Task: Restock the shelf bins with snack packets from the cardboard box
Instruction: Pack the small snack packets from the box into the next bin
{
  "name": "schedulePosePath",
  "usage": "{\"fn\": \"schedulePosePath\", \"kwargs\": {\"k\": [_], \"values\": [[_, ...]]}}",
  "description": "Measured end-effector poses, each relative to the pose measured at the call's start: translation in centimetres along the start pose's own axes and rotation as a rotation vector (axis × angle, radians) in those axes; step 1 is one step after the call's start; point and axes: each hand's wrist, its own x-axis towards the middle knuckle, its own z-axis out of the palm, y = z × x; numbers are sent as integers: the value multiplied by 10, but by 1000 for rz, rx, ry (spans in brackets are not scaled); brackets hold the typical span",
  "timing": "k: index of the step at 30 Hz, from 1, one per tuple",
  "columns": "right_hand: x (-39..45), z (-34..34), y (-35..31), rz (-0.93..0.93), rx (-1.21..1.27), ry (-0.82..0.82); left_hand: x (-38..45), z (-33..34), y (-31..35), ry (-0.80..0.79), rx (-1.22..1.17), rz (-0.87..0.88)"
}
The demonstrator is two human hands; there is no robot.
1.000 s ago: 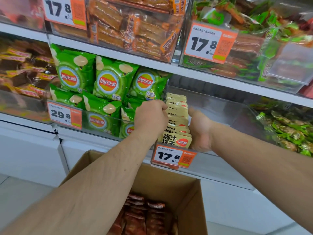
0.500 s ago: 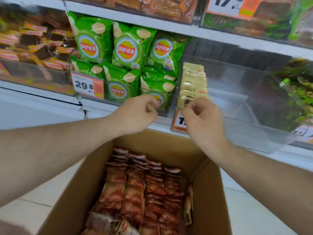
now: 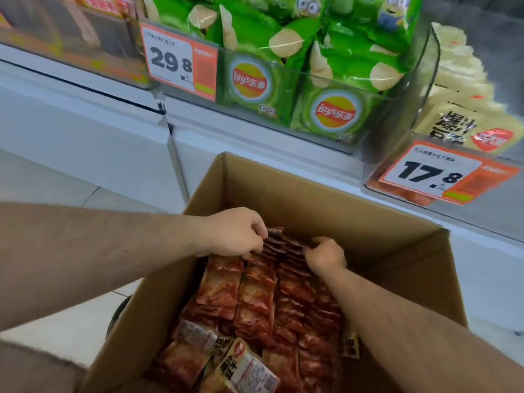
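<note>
Inside the cardboard box (image 3: 297, 191), below the shelf bins (image 3: 408, 89): left hand (image 3: 235, 232) and right hand (image 3: 326, 255) curled onto the far ends of the red snack packets (image 3: 255, 296), apparently gathering a bunch to lift; packed upright in rows, long axes running near to far.

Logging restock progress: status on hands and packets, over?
Both hands in cardboard box. Left hand and right hand gripping red snack packets at far end. Nothing in the way.
</note>
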Motion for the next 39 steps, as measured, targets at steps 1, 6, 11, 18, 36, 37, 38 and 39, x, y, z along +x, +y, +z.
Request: {"fn": "schedulePosePath", "kwargs": {"k": [1,6,11,18,36,37,38,39], "values": [[6,6,2,8,-6,-3,3,1,-3,3,-58,-33],[3,12,8,-88,54,225,8,12,-13,-18,-349,-224],[-75,4,2,-523,212,364,11,21,-21,-185,-810,-430],[-116,15,0,-969,186,126,12,29,-32,-33,-777,-349],[-61,-42,-9,-562,-316,252,10,25,-31,14,-681,-384],[-71,-52,-11,-589,-284,271,6,23,-27,28,-695,-378],[-80,-63,-13,-618,-254,290,1,22,-21,40,-710,-368],[-91,-74,-14,-662,-237,323,-3,20,-14,46,-724,-355]]}}
